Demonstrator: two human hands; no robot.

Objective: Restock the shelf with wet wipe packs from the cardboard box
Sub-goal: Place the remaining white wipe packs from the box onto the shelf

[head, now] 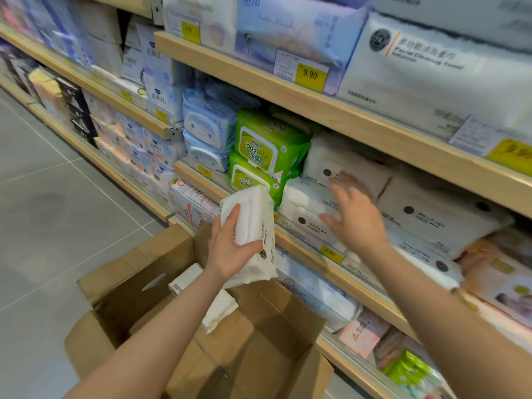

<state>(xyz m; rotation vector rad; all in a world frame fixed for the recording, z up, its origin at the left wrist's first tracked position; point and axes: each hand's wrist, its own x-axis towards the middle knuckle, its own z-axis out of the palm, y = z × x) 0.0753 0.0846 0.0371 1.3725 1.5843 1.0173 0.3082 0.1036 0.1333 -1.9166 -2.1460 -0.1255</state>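
The left grip [230, 249] is clamped around a white wet wipe pack [253, 234], thumb on the near face and fingers wrapped behind, holding it upright just above the open cardboard box [149, 283]. Below this grip, inside the box, lie two more white packs [201, 292], one partly hidden by the forearm. To its right, the right grip [357, 217] is spread wide, fingers apart and blurred, holding nothing; its palm faces the white packs on the shelf [313, 208], though whether it touches them cannot be told. Just beyond the held pack, green wipe packs [267, 145] stand stacked on the same wooden shelf [305, 249], with pale blue packs [207, 131] further left. A yellow price tag [331, 253] sits on the shelf edge beneath the right grip.
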